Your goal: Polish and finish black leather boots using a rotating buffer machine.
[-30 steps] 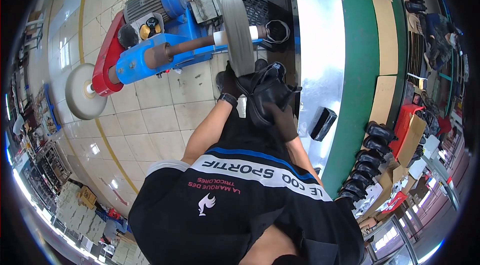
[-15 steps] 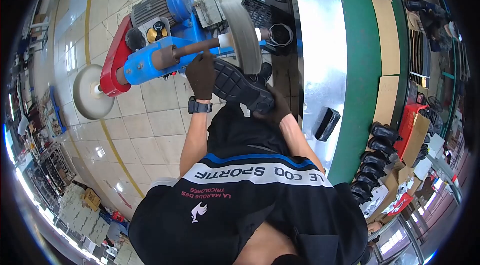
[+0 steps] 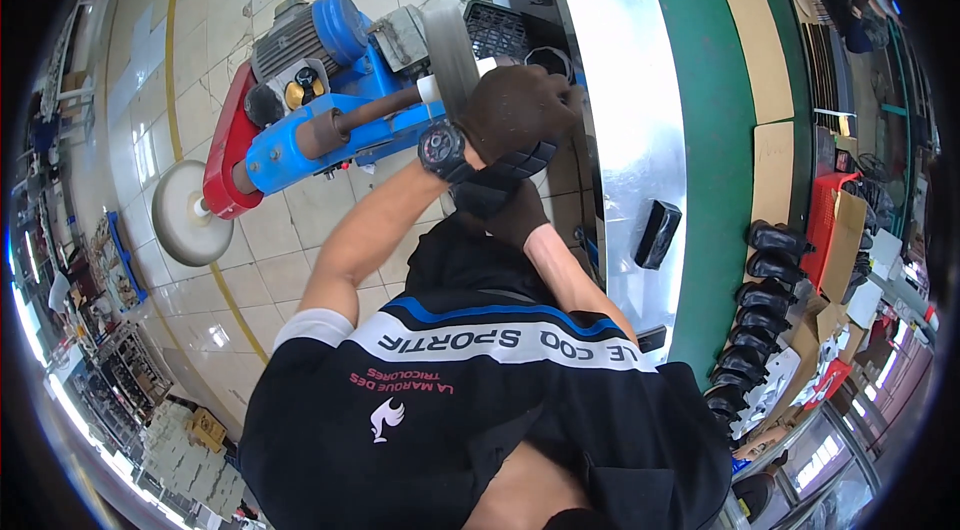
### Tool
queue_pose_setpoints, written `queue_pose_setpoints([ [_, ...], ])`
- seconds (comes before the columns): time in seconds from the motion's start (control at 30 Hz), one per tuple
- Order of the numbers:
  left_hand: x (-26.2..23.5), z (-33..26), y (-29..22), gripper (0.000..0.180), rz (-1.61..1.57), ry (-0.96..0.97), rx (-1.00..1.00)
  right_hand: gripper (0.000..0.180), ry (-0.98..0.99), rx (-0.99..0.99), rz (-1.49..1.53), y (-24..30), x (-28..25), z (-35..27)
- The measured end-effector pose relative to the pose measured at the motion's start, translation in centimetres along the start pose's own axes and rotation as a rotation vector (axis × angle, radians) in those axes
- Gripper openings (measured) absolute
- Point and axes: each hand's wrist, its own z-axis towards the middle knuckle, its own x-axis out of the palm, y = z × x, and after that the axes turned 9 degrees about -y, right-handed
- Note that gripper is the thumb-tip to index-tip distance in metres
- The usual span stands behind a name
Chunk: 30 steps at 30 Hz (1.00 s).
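Observation:
A black shoe (image 3: 486,192) with a chunky ridged sole is held close to my body, just below a spinning grey buffing wheel (image 3: 452,55). My left hand (image 3: 515,115), in a brown glove with a watch at the wrist, reaches across over the shoe and is closed on it; its fingertips are hidden. Lower down, my right hand (image 3: 522,217), also gloved, grips the shoe from below. Much of the shoe is covered by the left hand and wrist. The wheel sits on the shaft of a blue polishing machine (image 3: 290,152), and I cannot tell whether the shoe touches it.
Left of the machine's red belt guard (image 3: 230,140) is a pale second wheel (image 3: 190,213). A metal ledge (image 3: 630,80) runs along my right, bearing a black block (image 3: 658,234). Beyond lies a green conveyor belt (image 3: 710,130); several black shoes (image 3: 765,295) line its far side.
My left hand has swung right across the shoe, from its left end to over its right side. The shoe has turned, so less of its sole shows. The view has shifted slightly.

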Motion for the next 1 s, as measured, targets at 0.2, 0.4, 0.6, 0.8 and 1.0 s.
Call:
queue_pose_setpoints([
  [0.2,-2.0,-1.2,-5.1,0.015,-0.598,0.417,0.383,0.034,0.019,-0.194,-0.162,2.4,-1.4,0.1],
  [0.4,-6.6,-8.3,-8.7,0.020,-0.766,-0.062,0.280,0.037,0.194,0.943,1.133,2.2,-2.4,-2.0],
  [0.6,7.5,-22.4,-2.5,0.032,-0.616,-0.221,-1.620,0.029,0.022,0.910,1.100,-0.3,-1.0,-0.2],
  [0.8,17.9,-29.8,5.3,0.035,-0.823,0.031,-1.211,0.038,0.024,0.926,1.043,-3.2,2.0,4.2],
  [1.0,12.5,-22.4,2.6,0.028,-0.238,0.483,-1.192,0.038,0.008,0.896,1.014,-3.0,0.6,2.0],
])
